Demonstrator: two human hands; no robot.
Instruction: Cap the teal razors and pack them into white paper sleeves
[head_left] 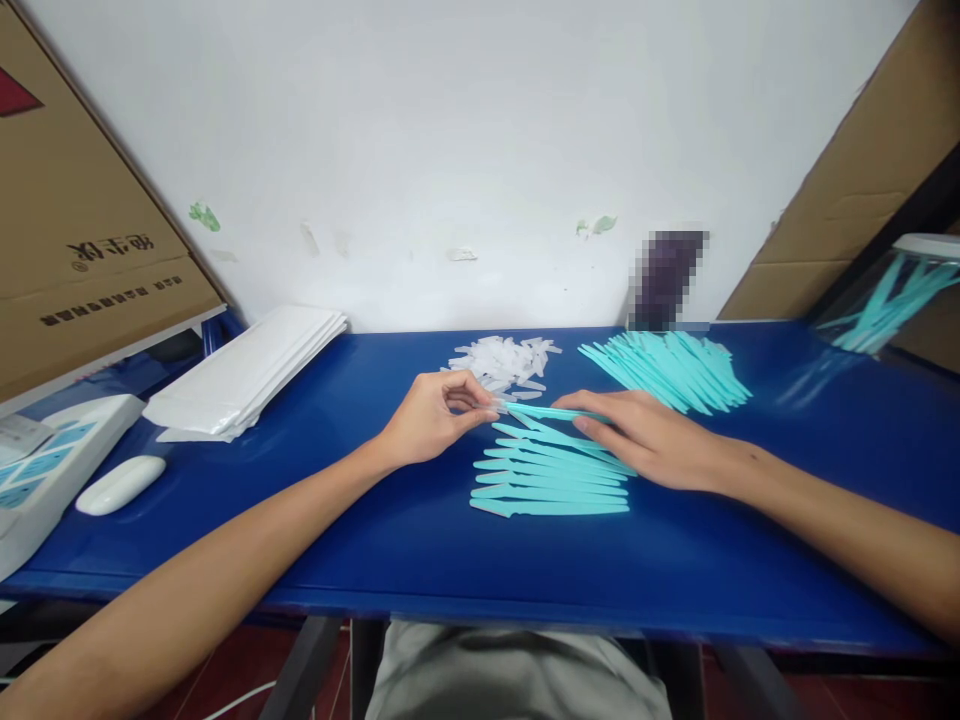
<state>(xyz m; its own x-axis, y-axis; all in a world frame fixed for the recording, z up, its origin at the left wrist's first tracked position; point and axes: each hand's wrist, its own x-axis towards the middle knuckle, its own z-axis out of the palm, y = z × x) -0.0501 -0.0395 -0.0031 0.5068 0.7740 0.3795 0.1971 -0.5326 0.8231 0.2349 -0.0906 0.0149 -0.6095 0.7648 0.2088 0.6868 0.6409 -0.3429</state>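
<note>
Blue table point(375, 540), teal stick point(551, 412), carton point(90, 200) print unreadable

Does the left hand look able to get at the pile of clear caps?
Probably yes: the clear caps lie just beyond the left hand, nothing between, though its fingers pinch a teal stick.

You sit at a small packing workbench: bulk heaps of identical turquoise plastic sticks point(667, 368) and small clear plastic caps point(501, 362) cover the glossy blue tabletop point(420, 540), flat white bags point(247, 375) are stacked at left, and brown cardboard cartons point(82, 250) lean in both upper corners.
</note>
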